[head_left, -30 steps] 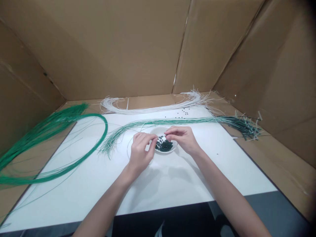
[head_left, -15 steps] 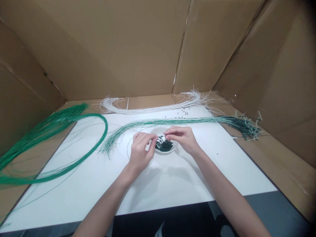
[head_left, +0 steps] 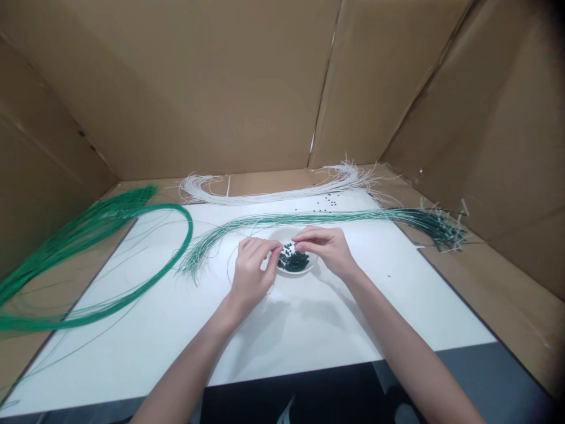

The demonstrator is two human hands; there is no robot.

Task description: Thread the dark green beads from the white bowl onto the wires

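Left hand (head_left: 253, 268) and right hand (head_left: 327, 248) were pinched nearly closed above the bowl (head_left: 285, 233) of dark pieces (head_left: 295, 262); whatever they held, I couldn't tell. A steady pinch seemed best.

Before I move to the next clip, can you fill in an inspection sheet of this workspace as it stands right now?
Surface: white tabletop.
Work things: white bowl with dark beads; green strand bundle behind it.
Clutter: loose dark specks scattered behind that bundle; white strands farther back; green coil at left.
Hands: left hand and right hand pinch above the bowl; contents too small to tell.
Power cables: nothing seen.
Surroundings: brown cardboard walls.
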